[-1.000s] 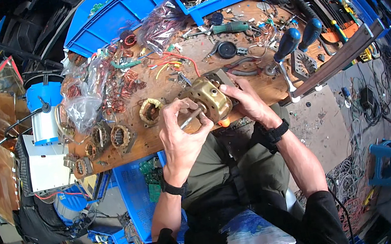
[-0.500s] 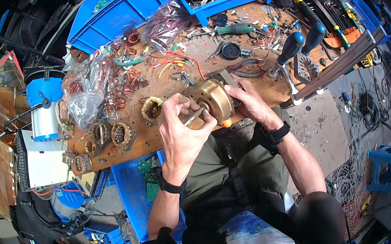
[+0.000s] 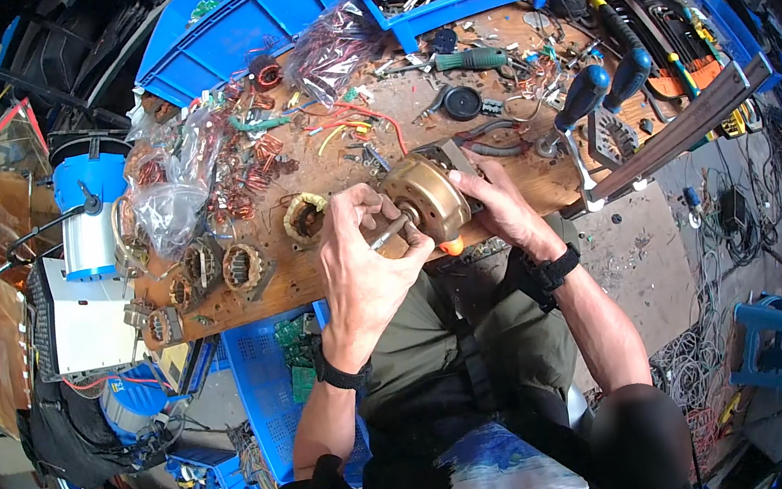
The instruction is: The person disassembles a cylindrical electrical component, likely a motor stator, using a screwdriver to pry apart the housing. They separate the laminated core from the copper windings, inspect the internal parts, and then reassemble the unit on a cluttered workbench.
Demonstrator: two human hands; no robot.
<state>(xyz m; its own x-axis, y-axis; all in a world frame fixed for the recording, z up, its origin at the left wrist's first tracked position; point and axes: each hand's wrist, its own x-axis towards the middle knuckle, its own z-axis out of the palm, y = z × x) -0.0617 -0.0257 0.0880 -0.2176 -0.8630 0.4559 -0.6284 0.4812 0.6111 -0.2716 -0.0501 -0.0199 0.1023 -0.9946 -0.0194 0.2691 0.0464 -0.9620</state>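
Drum (image 3: 430,198) is resting between the person's two hands, over the near edge of the bench (image 3: 291,287). Compared with a second ago it is facing another way round: a smooth brassy band is now showing where round holes were showing then. Both hands are keeping almost the same places beside it. The left hand (image 3: 350,240) is pinching a pale rod (image 3: 389,232) at the drum's left face, thumb and fingers drawn close together. The right hand (image 3: 502,208) is gripping the drum's right side, its thumb pressing near the rim; I cannot tell what its underneath fingers are doing.

Just left of the drum a wound ring (image 3: 292,214) is lying, and beyond it a red wire (image 3: 377,115) is curving down toward it. Pliers (image 3: 492,143) are lying near its far right side, while a disc (image 3: 462,102) and a green screwdriver (image 3: 470,60) are lying farther beyond. A blue tray (image 3: 477,9) is standing well past these.

Nearer the wearer than the drum, a black shirt (image 3: 397,486) is carrying a blue-and-white print (image 3: 515,464); small dark marks along its lower edge are showing too small to read.
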